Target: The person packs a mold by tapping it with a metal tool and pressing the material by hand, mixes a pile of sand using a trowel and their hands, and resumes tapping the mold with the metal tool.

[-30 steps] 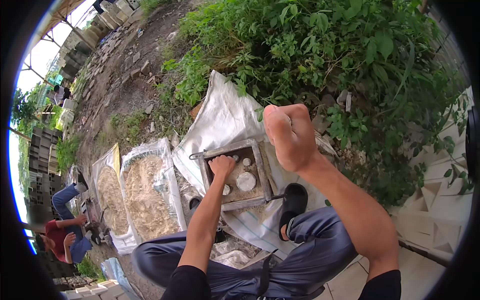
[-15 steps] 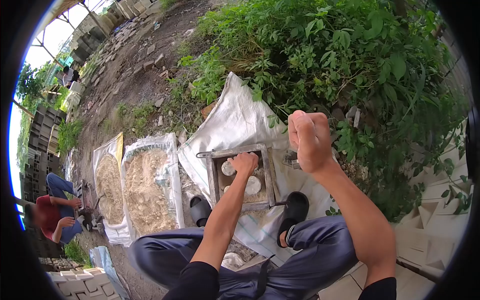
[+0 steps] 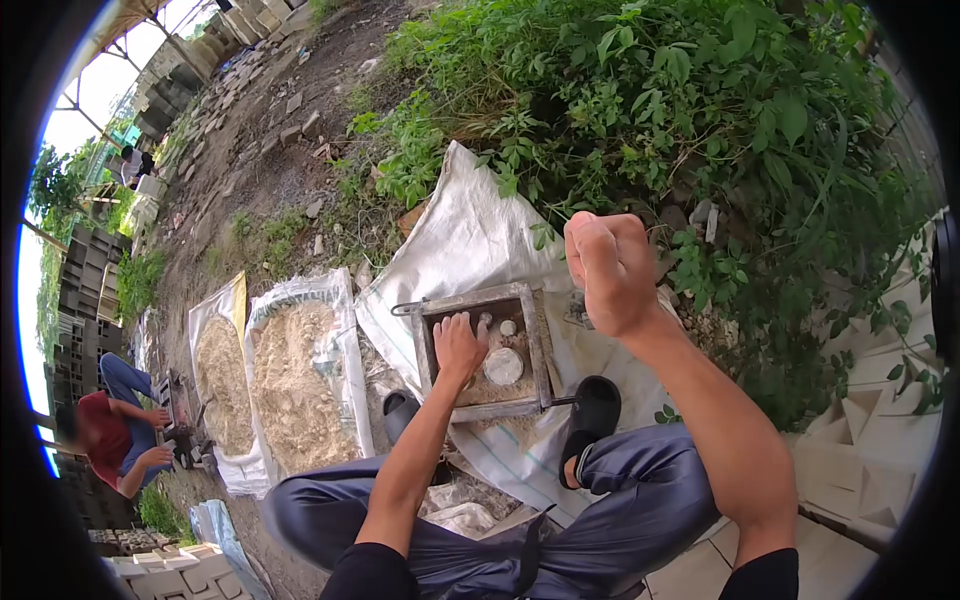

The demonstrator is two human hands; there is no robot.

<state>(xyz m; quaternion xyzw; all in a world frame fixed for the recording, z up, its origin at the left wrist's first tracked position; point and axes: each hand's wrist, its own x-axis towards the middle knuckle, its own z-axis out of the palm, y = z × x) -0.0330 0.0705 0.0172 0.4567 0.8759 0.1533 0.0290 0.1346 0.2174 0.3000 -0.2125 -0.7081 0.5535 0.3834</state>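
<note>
Inside the wooden frame [image 3: 536,345], the left hand [image 3: 460,347] is held at 10 o'clock from the large white disc [image 3: 503,367]; its grip cannot be told. The right hand [image 3: 614,275] is clenched, at the frame's 2 o'clock.

Greys, whites, tans and greens fill my feed.
I see a weathered-grey frame [image 3: 537,345], pale grey disc [image 3: 502,367], white sheet [image 3: 455,230] thinly striped bluish-green, tan sand [image 3: 295,370], white sacks [image 3: 358,400], black sandals [image 3: 598,405], slate-blue trousers [image 3: 640,480], green leaves [image 3: 690,80].
</note>
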